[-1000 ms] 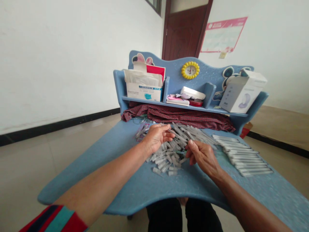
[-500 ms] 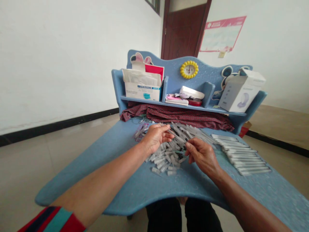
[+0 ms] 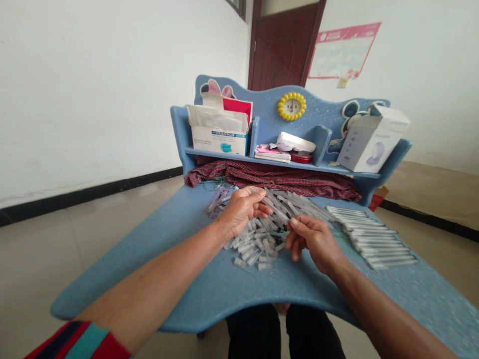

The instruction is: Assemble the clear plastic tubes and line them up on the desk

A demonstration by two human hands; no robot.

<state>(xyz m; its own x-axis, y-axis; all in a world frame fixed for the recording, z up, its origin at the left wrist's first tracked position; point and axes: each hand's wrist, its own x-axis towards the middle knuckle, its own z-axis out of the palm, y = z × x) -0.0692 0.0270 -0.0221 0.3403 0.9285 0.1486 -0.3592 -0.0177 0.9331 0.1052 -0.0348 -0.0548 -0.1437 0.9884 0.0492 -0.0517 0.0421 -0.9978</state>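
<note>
My left hand [image 3: 245,208] is closed in a pinch on one end of a translucent pen barrel [image 3: 276,209], over the middle of the desk. The barrel slants down to the right, where the thumb and fingertips of my right hand [image 3: 310,242] close on its other end. Below the hands lies a heap of small clear pen caps [image 3: 258,247]. Loose pen barrels [image 3: 305,203] are piled behind the hands, partly hidden by them. On the right, several pens [image 3: 374,239] lie side by side in a row.
A rolled plaid cloth [image 3: 277,178] lies along the back of the blue desk [image 3: 179,249]. On the shelf above stand a mask box [image 3: 219,139], papers with a white case [image 3: 295,142], a white carton [image 3: 374,139] and a yellow flower-shaped clock [image 3: 292,106].
My right hand's fingers have shifted slightly on the barrel's end, and the barrel shows more plainly between the hands. My left hand keeps nearly the same place.
</note>
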